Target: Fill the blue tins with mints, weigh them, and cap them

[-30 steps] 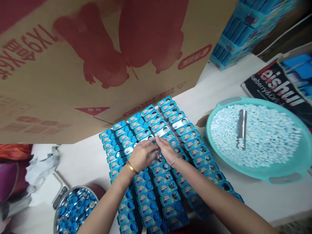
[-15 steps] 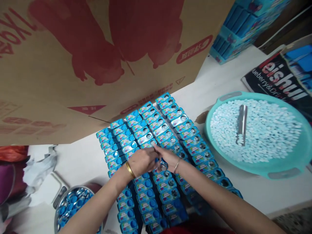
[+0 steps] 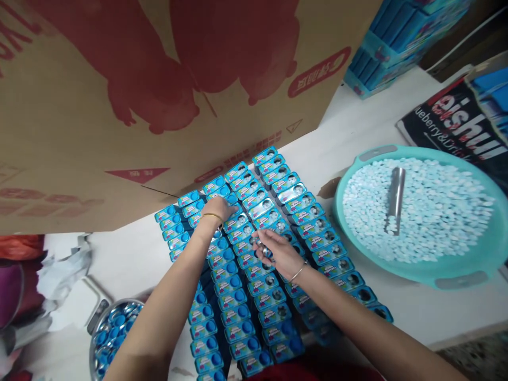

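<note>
Rows of small blue tins (image 3: 238, 332) stand on the table, each with a round opening in its top. Toward the right, the openings show pale pieces inside; many on the left are closed with round blue caps. My left hand (image 3: 218, 208) reaches over the upper middle rows, its fingers together and down at a tin top; whatever is under the fingertips is hidden. My right hand (image 3: 275, 253) is curled palm up just above the middle tins. Several small shiny blue-and-silver caps (image 3: 266, 252) lie in its fingers.
Behind the tins stands a large cardboard box (image 3: 238, 121). At right, a turquoise basin (image 3: 420, 278) holds pale blue tablets and a metal scoop (image 3: 396, 198). A metal pot (image 3: 92, 352) of caps is at lower left. Stacked blue packs (image 3: 369, 71) and a black carton (image 3: 448, 119) stand farther back.
My hands were together over the middle tins and are now apart. The left has moved up and left to the tins farther back; the right stays near the middle with caps in it.
</note>
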`<state>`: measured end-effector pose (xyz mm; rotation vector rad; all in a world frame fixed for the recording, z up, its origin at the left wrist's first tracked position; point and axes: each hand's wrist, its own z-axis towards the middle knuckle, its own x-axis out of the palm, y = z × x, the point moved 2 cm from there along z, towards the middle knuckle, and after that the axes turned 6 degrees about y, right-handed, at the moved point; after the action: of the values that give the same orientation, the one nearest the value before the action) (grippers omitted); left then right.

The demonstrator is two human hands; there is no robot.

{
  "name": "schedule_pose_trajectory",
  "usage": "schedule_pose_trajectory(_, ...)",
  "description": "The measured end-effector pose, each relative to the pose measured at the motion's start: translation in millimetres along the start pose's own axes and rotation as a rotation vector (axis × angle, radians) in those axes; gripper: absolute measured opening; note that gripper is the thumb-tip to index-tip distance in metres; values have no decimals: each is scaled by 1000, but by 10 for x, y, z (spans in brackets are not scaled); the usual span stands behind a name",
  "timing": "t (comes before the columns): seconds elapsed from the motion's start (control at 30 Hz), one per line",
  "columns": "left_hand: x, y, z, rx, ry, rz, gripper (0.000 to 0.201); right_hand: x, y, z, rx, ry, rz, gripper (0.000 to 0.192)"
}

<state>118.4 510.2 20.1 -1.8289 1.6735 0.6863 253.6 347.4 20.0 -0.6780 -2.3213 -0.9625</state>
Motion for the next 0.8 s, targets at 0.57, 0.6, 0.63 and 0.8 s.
schedule_pose_trajectory(0.57,618,8,-984,593,207,-1023,37,196,23,30,62,2,129,51)
schedule_pose_trajectory(0.6,630,15,-982,578,243,-1046,38,196,18,25,75,-1,136,51)
schedule_pose_trajectory(0.63,626,20,-984,580,285,-1058,38,193,20,19,84,12,148,51)
schedule_pose_trajectory(0.8,537,22,-1058,672,473,-1119,35,155,52,-19,123,149,127,63)
